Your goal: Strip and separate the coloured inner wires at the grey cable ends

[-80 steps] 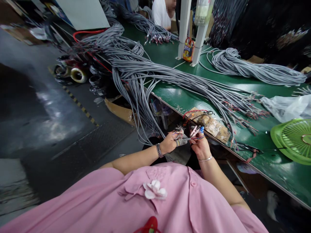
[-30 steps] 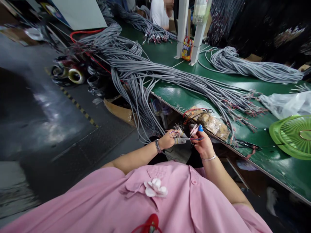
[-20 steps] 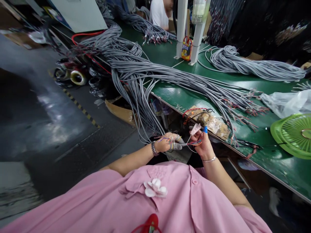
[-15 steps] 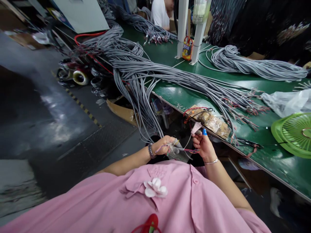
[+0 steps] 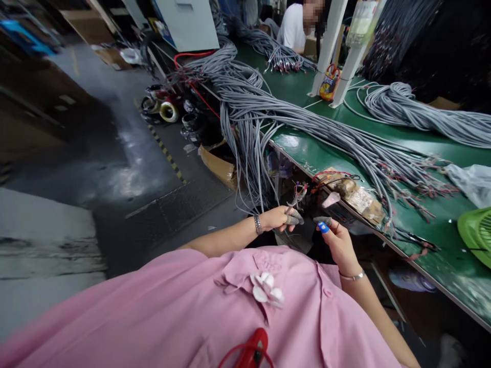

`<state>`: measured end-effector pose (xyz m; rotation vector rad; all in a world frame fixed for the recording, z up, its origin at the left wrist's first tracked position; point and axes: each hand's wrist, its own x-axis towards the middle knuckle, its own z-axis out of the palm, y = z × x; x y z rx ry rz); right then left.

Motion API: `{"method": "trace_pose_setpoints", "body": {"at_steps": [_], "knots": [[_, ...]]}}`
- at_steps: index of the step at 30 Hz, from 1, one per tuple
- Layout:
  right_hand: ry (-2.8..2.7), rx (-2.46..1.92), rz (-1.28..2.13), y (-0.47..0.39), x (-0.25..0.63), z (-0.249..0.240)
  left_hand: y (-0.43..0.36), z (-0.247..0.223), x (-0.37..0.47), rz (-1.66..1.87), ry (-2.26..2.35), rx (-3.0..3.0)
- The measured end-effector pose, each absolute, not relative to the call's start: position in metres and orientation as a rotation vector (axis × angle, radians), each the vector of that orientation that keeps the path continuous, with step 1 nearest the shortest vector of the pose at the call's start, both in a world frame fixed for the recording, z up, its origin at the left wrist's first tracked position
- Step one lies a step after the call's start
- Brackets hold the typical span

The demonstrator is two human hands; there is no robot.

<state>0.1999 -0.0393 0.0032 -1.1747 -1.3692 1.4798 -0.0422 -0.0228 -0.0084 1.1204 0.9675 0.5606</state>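
The person's left hand (image 5: pixel 279 219) has its grip closed on a grey cable end (image 5: pixel 294 202), coloured wires (image 5: pixel 300 189) fanning upward from it, near the green bench (image 5: pixel 290 144). The right hand (image 5: pixel 339 246), blue-capped at the thumb, is just beside; whether its grip pinches anything, I cannot tell. A pink piece (image 5: pixel 331 199) sits by a taped block (image 5: pixel 361 198).
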Motion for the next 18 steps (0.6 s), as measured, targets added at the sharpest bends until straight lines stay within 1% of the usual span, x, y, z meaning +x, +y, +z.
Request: {"method": "trace_pose_setpoints", "body": {"at_steps": [7, 12, 18], "knots": [[-1.569, -1.085, 1.373, -0.043, 0.174, 0.031, -0.031, -0.012, -0.033, 0.476, 0.957, 1.187], [-1.537, -1.065, 1.092, -0.049, 0.168, 0.035, -0.035, -0.009, -0.032, 0.44, 1.031, 1.204], [-1.534, -1.152, 0.897, -0.05, 0.164, 0.045, -0.038, -0.013, -0.029, 0.393, 1.104, 1.271]]}}
